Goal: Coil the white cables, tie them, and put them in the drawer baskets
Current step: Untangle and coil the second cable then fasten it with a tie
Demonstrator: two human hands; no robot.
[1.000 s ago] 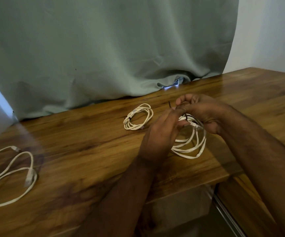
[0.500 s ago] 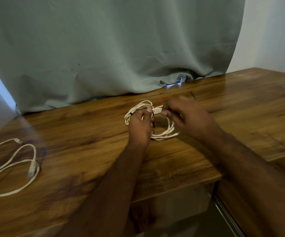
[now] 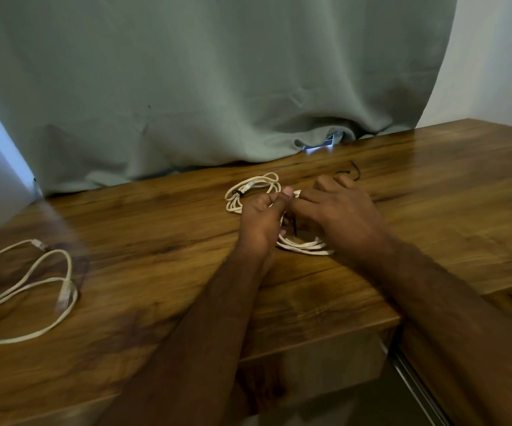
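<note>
A coiled white cable (image 3: 305, 245) lies on the wooden table (image 3: 156, 256) under both my hands. My left hand (image 3: 262, 219) grips the coil's left side, fingers curled round the strands. My right hand (image 3: 337, 210) covers the coil's right side and pinches it near a short black tie (image 3: 294, 226) that sticks down between the hands. Just behind them lies a second white coil (image 3: 253, 189), bound with a dark tie. A loose, uncoiled white cable (image 3: 30, 287) sprawls at the table's left edge.
A black tie (image 3: 351, 173) lies on the table behind my right hand. A grey-green curtain (image 3: 217, 87) hangs along the back edge. Below the table's front edge a drawer front (image 3: 319, 370) and a metal rail (image 3: 417, 392) show.
Both hands carried the coil from mid-air down onto the table, close to the tied coil. The right hand has lowered over it, and the spare black tie is now uncovered behind.
</note>
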